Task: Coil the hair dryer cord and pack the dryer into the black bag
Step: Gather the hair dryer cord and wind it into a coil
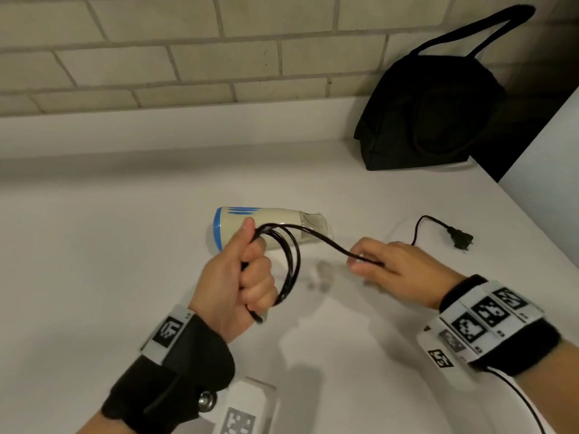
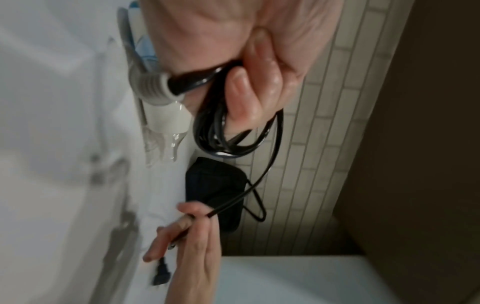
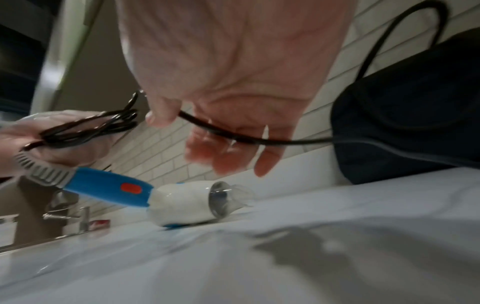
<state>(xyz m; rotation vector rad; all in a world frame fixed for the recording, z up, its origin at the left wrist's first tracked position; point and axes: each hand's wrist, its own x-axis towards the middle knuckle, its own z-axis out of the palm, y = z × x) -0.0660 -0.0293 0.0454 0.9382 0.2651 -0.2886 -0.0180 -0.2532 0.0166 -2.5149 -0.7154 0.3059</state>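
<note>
A white and blue hair dryer [image 1: 269, 222] [image 3: 182, 203] lies on the white counter [image 1: 125, 261] with its clear nozzle to the right. My left hand [image 1: 247, 270] [image 2: 246, 86] grips several loops of the black cord [image 1: 289, 261] [image 2: 223, 133] together with the dryer's blue handle [image 3: 103, 183]. A straight run of cord leads right to my right hand [image 1: 385, 267] [image 3: 207, 131] [image 2: 192, 226], which pinches it between thumb and fingers. The plug [image 1: 459, 238] [image 2: 161, 275] lies on the counter past that hand. The black bag [image 1: 432, 114] [image 3: 410, 115] leans against the tiled wall at the back right.
A pale tiled wall [image 1: 188, 57] runs along the back of the counter. A white panel [image 1: 548, 151] closes the right side by the bag. A faucet [image 3: 78, 218] shows far left in the right wrist view. A thin cable [image 1: 517, 399] trails from my right wristband.
</note>
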